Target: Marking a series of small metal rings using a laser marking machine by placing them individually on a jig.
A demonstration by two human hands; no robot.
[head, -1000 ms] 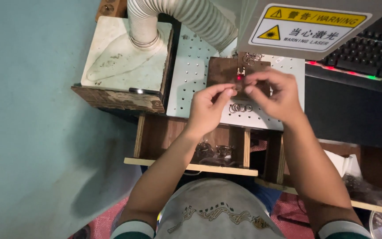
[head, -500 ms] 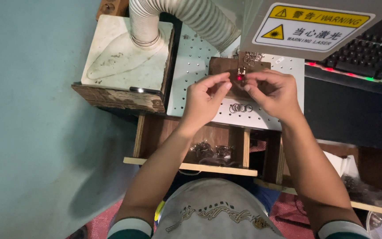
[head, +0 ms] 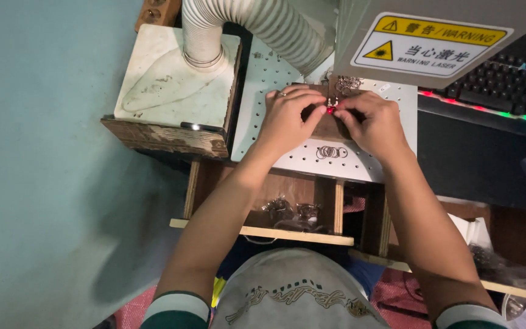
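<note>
Perforated plate (head: 287,159): matt white-painted metal, smooth. Block (head: 327,125) under both hands: brown wood, matt. Rings (head: 331,152): thin shiny metal wire. Duct hose (head: 257,24): ribbed pale plastic, slight sheen. Shelf rails (head: 263,230): raw light wood. Left box edge (head: 165,139): rough, chipped wood. Keyboard (head: 506,85): black matt plastic.

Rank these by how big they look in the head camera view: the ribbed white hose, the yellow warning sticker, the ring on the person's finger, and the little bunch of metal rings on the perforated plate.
1. ribbed white hose
2. yellow warning sticker
3. bunch of metal rings
4. finger ring

The sticker sits nearer the camera, so it may look larger than it is.
</note>
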